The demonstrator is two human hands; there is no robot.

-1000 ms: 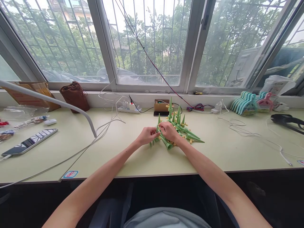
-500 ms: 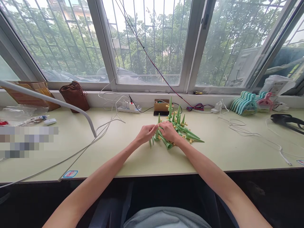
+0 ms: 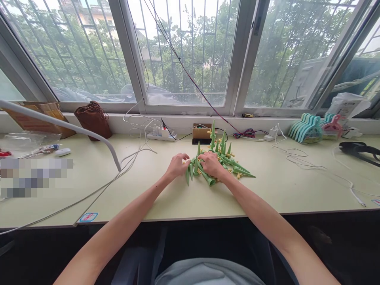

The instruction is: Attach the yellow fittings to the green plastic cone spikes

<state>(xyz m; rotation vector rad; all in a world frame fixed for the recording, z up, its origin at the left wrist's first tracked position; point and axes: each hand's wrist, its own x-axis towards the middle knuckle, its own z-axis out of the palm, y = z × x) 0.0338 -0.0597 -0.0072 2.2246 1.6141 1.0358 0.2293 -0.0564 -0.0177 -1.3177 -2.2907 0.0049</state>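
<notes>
1. While the left hand (image 3: 177, 166) sits at nine o'clock from the right hand (image 3: 210, 164), both work at a heap of green spikes (image 3: 240, 164) midway along the counter (image 3: 154, 186), with twelve o'clock pointing to the window.

2. The left fingers (image 3: 184, 156) are curved and parted, just beside two slim spikes (image 3: 190, 172) at about eight o'clock from the right hand; whether they touch these, I cannot tell.

3. The right fingers (image 3: 204, 156) bend down into the heap; their tips are partly hidden, so I cannot tell whether they grip anything.

4. For handling such a crowded group well, I would pinch a spike at its wide end, since the taper probably gives a poorer hold, and use the other hand to steady its neighbours. Slow, low movements should avoid knocking the tall spike (image 3: 213, 134) upright at twelve o'clock.

5. The spikes look like smooth, matte plastic, conical and sharp-tipped. One tube (image 3: 211, 182) shows a round, hollow mouth at six o'clock; others lie flat towards four.

6. Small yellow fittings (image 3: 238, 176) poke out between them, knobbly and irregular. Beyond, near twelve o'clock, stands a brown box (image 3: 202, 130), apparently cardboard.
</notes>
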